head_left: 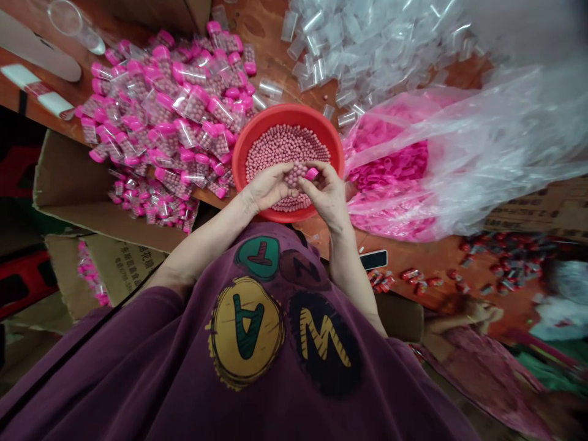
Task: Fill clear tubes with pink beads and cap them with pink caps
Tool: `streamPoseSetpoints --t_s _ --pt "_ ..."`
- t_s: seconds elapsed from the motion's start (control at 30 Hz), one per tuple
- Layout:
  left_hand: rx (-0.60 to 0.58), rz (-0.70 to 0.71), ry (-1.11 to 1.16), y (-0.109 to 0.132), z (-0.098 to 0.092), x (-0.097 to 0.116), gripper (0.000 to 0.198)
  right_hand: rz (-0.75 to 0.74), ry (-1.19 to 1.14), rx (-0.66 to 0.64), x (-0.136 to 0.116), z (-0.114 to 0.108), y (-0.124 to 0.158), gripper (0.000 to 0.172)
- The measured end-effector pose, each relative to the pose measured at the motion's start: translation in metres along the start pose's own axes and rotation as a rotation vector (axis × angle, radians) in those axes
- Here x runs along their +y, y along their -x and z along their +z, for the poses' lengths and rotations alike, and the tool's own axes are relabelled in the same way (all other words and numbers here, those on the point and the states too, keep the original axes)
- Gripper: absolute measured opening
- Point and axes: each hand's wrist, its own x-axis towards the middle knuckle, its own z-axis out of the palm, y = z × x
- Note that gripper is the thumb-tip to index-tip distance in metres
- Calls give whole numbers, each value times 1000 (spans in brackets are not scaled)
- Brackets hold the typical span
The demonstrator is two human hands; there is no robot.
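Container (296, 175) (small, full of pink beads) is held betw. both hands, just above the red bowl (239, 156), approx. mid-view. Its wall is hard to make out & its ends are partly covered by fingers; whether the pink cap (312, 174) is seated on it or only beside it can't be told. Container is gripped by fingertips of L hand (271, 187), nearly closed; cap is pinched betw. thumb & fingers of R hand (328, 193), likewise nearly closed. Hands are held close tog. Below, bowl is part-filled w/ loose beads (287, 144). By the near table edge, R side, a phone (374, 260) is seen. Left of bowl, capped containers (179, 104) are heaped, more of them in a cardboard box (92, 184). To the R, pink pieces (395, 162) are seen in a clear bag (463, 177), detail blurred by plastic. Farther off, clear tubes (367, 49) are piled on the table (261, 37), cut off at top. Far R, another person (487, 361) is only partly shown.
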Motion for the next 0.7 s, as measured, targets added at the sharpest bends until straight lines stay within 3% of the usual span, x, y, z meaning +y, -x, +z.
streamPoseSetpoints --t_s 0.17,0.27,0.43,0.7 --pt "-41 -60 55 1 -4 4 36 -3 -117 35 8 -4 4 52" --pt "-37 -63 48 3 -5 6 33 -64 1 92 10 -6 4 47" --pt "-15 -46 136 8 -2 7 26 -163 216 98 22 -12 0 53" --pt "5 -96 225 13 -2 4 31 -251 317 122 39 -15 -3 50"
